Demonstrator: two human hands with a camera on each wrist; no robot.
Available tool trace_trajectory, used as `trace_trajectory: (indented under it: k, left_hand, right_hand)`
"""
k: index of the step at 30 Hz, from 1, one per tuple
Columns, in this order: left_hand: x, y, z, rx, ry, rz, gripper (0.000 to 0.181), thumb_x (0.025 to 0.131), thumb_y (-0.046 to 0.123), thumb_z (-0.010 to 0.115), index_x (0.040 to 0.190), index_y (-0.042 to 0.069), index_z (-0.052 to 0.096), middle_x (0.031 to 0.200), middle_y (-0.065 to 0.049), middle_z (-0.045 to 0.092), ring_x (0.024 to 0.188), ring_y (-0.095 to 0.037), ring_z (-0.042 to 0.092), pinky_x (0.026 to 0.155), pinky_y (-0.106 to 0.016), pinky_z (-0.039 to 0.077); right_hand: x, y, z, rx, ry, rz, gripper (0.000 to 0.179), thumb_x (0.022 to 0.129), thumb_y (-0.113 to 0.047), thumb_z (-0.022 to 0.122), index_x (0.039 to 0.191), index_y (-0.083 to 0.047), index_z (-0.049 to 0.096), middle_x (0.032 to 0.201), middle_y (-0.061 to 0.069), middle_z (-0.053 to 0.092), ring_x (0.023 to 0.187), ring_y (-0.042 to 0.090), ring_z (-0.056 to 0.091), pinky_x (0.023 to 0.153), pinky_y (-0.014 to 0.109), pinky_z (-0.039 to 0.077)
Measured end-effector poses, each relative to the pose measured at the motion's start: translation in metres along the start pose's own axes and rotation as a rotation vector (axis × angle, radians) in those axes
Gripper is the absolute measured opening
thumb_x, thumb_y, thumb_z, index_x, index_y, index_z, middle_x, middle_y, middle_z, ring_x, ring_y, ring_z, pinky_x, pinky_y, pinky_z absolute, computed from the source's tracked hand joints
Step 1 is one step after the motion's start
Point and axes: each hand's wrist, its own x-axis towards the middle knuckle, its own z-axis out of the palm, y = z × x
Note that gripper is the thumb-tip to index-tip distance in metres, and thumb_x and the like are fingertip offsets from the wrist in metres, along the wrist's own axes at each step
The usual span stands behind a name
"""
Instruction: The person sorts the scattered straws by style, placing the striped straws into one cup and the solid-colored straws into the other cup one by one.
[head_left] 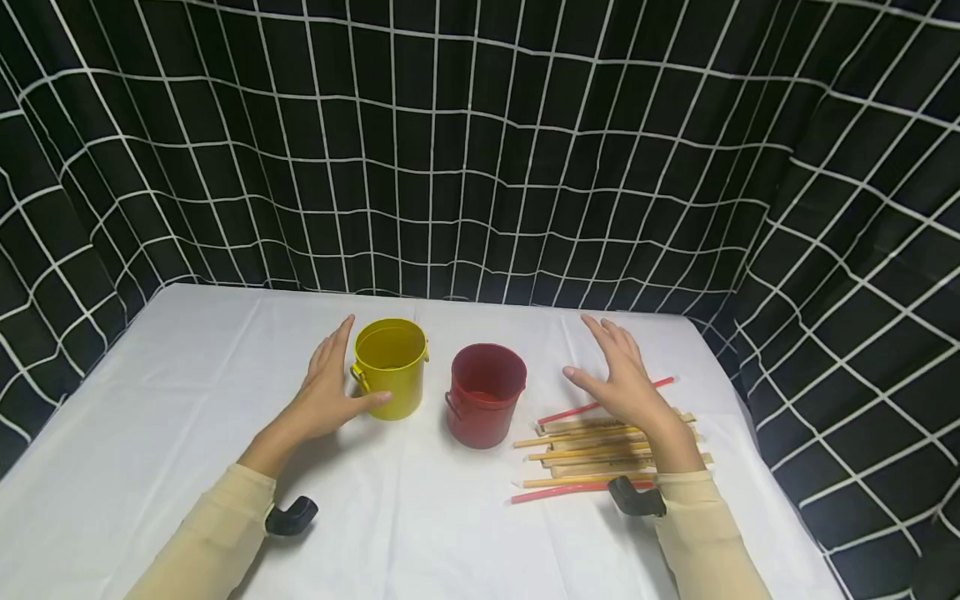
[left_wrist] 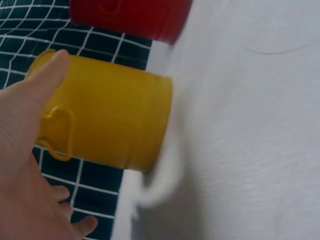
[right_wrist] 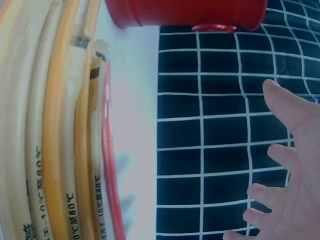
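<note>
Red bucket (landmark): the red bucket (head_left: 480, 425) stands upright on the table (head_left: 450, 550), mouth up, with no hand on it.
Yellow bucket: the yellow bucket (head_left: 407, 385) stands upright, left of the red bucket and slightly farther back, apart from it.
Straws: yellow straws (head_left: 585, 452), paper-wrapped straws (head_left: 592, 468) and red straws (head_left: 558, 492) lie in a loose group to the right of the red bucket.
Left hand: the left hand (head_left: 326, 400) is beside the yellow bucket, left of the red bucket; fingers extended, thumb spread away, nothing gripped. Thumb contact with the yellow bucket cannot be confirmed.
Right hand: the right hand (head_left: 622, 383) is over the far part of the straw group, right of the red bucket; fingers spread, nothing pinched.
Handling status: both buckets are placed upright; no straw projects from either one. Judged from this layout, the visible straws remain unloaded, and handling of them appears not yet begun.
Backdrop: a black grid-patterned curtain (head_left: 480, 150) hangs behind the red bucket.
</note>
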Motion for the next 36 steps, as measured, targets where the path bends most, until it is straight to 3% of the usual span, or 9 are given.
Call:
trace_trajectory:
  k: [8, 15, 22, 30, 36]
  left_hand:
    - [0.001, -0.011, 0.009, -0.158, -0.053, 0.000, 0.122, 0.083, 0.039, 0.082, 0.163, 0.022, -0.008, 0.168, -0.027, 0.013, 0.153, -0.053, 0.015, 0.119, -0.077, 0.015]
    - [0.007, -0.019, 0.012, -0.310, -0.169, -0.024, 0.122, 0.086, 0.039, 0.079, 0.161, 0.022, -0.016, 0.166, -0.028, 0.016, 0.154, -0.051, 0.015, 0.123, -0.068, 0.015]
    - [0.006, -0.023, 0.014, -0.377, -0.270, -0.099, 0.122, 0.088, 0.044, 0.076, 0.161, 0.024, -0.019, 0.170, -0.023, -0.002, 0.158, -0.045, 0.002, 0.124, -0.070, 0.002]
    - [0.009, -0.027, 0.019, -0.429, -0.288, -0.106, 0.115, 0.090, 0.040, 0.075, 0.162, 0.029, -0.013, 0.171, -0.016, -0.008, 0.159, -0.039, -0.008, 0.124, -0.068, -0.006]
    - [0.005, -0.028, 0.022, -0.413, -0.264, -0.111, 0.110, 0.091, 0.038, 0.074, 0.163, 0.019, -0.006, 0.171, -0.018, 0.004, 0.159, -0.039, 0.001, 0.126, -0.064, -0.001]
  right_hand:
    - [0.000, 0.009, 0.005, 0.019, -0.038, 0.007, 0.077, 0.095, -0.035, 0.068, 0.160, -0.017, 0.028, 0.165, 0.026, 0.021, 0.153, 0.049, 0.014, 0.119, 0.075, 0.018]
    - [0.001, 0.014, 0.004, 0.020, -0.054, 0.006, 0.071, 0.097, -0.033, 0.066, 0.156, -0.009, 0.034, 0.161, 0.027, 0.033, 0.150, 0.049, 0.027, 0.122, 0.067, 0.023]
    - [0.002, 0.021, 0.005, 0.038, -0.117, 0.079, 0.064, 0.098, -0.037, 0.064, 0.153, -0.010, 0.042, 0.155, 0.025, 0.044, 0.147, 0.046, 0.035, 0.121, 0.066, 0.027]
    - [0.002, 0.038, 0.002, 0.076, -0.161, 0.030, 0.051, 0.097, -0.021, 0.067, 0.143, -0.003, 0.053, 0.145, 0.027, 0.055, 0.135, 0.051, 0.048, 0.111, 0.069, 0.039]
    - [0.002, 0.048, 0.006, 0.108, -0.184, -0.016, 0.045, 0.095, -0.011, 0.069, 0.136, 0.002, 0.059, 0.139, 0.027, 0.060, 0.128, 0.053, 0.054, 0.106, 0.068, 0.044]
